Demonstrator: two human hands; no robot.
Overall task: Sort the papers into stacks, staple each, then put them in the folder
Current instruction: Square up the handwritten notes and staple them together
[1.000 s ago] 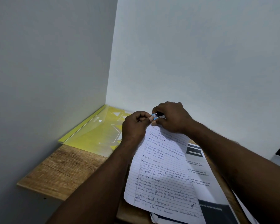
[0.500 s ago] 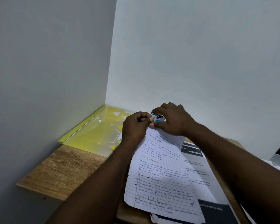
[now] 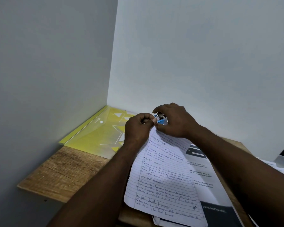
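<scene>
Now the right hand (image 3: pixel 175 122) gripping the small blue stapler (image 3: pixel 161 120) arches higher at the top corner of the handwritten lined sheets (image 3: pixel 164 177), "Low level language" legible, left hand (image 3: pixel 136 128) still pinching them.

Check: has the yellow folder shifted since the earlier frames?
No. The yellow folder still lies tucked into the wall corner, its far end at the same spot.
</scene>
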